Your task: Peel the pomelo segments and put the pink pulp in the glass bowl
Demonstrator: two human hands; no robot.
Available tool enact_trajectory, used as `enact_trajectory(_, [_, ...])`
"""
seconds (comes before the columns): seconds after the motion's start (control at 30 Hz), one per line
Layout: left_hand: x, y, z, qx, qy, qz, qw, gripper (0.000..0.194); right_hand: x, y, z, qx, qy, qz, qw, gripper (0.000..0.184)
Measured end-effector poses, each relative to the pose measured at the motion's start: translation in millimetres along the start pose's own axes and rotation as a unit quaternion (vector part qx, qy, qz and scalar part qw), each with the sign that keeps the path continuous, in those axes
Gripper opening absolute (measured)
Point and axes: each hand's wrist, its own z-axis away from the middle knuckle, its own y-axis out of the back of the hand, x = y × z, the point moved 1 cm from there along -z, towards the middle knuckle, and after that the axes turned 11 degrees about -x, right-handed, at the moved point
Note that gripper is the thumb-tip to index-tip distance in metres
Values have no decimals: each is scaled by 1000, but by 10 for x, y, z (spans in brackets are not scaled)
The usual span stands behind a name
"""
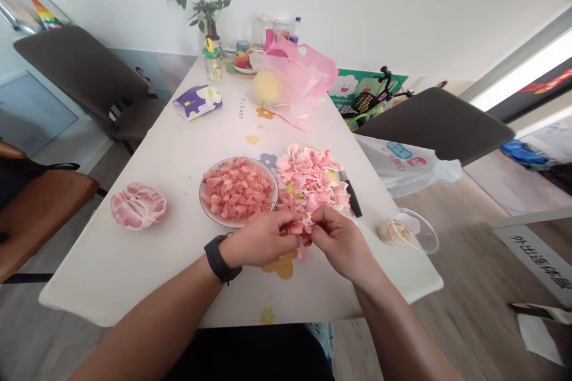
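Between both hands is a pomelo segment (304, 227), pink flesh with pale membrane. My left hand (263, 238), with a dark watch on the wrist, is closed on one side of it. The fingers of my right hand (342, 241) pinch its other side. Just beyond the hands lies a heap of pink peel and membrane (313, 175). A plate (274, 190) of pink pomelo pieces (239, 189) stands to the left of the heap. Farther left rests a peeled pomelo half (138, 206), its hollow core facing up.
A black knife handle (352, 196) sticks out right of the peel. Near the right edge stands a clear cup (404, 231). Farther back are a tissue pack (197, 101), a pink plastic bag (304, 80) with a yellowish fruit, and a bottle (213, 62). Chairs flank the table.
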Motion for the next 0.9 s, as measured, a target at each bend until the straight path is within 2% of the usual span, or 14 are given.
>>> enact_trajectory(0.07, [10,-1,10,-19,0,32,999,4,2,18,-8,-24,-14,-47,998,3])
enact_trajectory(0.23, [28,50,19,-34,-19,59,998,12,9,0,13,-65,-14,-134,989,6])
enact_trajectory(0.33, [16,81,16,-24,-24,104,994,15,18,-30,33,-51,-26,-243,968,10])
enact_trajectory(0.43, [-22,83,12,-15,-44,174,984,28,2,-56,34,-51,-44,-326,943,16])
enact_trajectory(0.57, [-77,75,12,-37,-92,237,966,27,-55,-89,26,-71,-65,-376,922,14])
enact_trajectory(0.7, [-103,47,3,-18,-95,280,955,30,-96,-125,15,-64,-69,-404,910,18])
enact_trajectory(0.9, [-129,-66,-51,-14,-124,407,905,31,-119,-164,-27,-65,-36,-445,892,12])
